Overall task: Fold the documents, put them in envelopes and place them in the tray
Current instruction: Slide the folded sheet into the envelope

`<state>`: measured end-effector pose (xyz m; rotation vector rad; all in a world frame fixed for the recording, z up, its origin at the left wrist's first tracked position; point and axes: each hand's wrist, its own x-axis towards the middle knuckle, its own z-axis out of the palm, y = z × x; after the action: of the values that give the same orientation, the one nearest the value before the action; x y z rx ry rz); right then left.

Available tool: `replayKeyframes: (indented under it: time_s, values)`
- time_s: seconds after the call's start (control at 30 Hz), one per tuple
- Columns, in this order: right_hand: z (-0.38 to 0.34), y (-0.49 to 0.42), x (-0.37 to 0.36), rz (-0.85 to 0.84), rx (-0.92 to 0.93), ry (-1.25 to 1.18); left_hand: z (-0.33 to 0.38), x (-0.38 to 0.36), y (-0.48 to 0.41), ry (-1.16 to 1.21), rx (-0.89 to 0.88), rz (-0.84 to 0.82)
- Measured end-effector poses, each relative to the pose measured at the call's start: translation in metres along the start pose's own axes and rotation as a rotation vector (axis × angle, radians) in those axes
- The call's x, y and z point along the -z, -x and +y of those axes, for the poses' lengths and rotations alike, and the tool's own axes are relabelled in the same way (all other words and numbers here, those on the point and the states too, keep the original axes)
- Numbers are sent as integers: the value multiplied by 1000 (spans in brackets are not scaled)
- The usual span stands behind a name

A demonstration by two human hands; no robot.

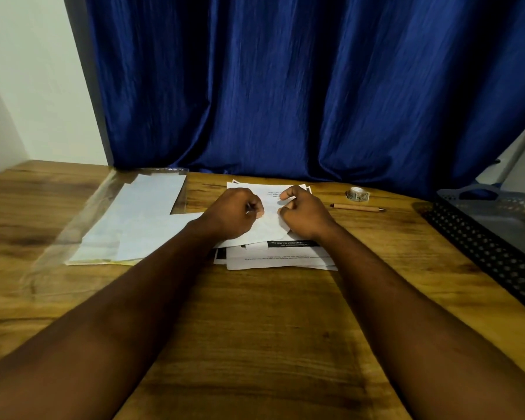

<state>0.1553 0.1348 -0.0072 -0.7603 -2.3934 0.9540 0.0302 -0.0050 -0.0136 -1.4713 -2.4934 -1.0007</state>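
Resting on a loose stack of printed documents (281,256) at the middle of the wooden surface (255,328), both hands curl over the top sheet (270,219), which lifts slightly and shows a rounded near corner. The left hand (235,215) is closed into a narrow grip, thumb against fingers, pinching the sheet at its left side. The right hand (305,215) is also curled, fingers bent inward over the sheet's right side; whether its grip actually holds the paper or only presses on it I cannot tell. Both bare forearms reach in from the near edge of the surface.

Left of the documents, touching the stack's edge, lie pale envelopes (140,219), some still inside a clear plastic sleeve (82,219) that spreads further left. Right of the documents, apart from them, a brown pen (358,207) lies on the surface, and just beyond the pen sits a small roll of patterned tape (357,194). Well to the right of the documents, at the surface's edge, stands a dark grey perforated tray (479,247). Behind the documents hangs a deep blue curtain (285,86), its hem reaching the back of the surface
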Motion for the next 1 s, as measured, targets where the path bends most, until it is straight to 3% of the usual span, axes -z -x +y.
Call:
replayKeyframes:
  time_s: [0.2,0.43,0.7,0.83,1.0]
  values:
    - [-3,-7,-2,-70,-117,-374,-9,-3,2,149,27,-8]
    - [2,5,-6,-256,76,-195,-9,-5,0,102,-3,-62]
    - [8,-6,-13,76,90,-147,-11,-7,-2,117,48,4]
    - [9,-26,-18,95,156,-29,-9,-6,-2,62,66,17]
    - [12,-38,-15,-80,228,-75,-8,-1,0,11,58,42]
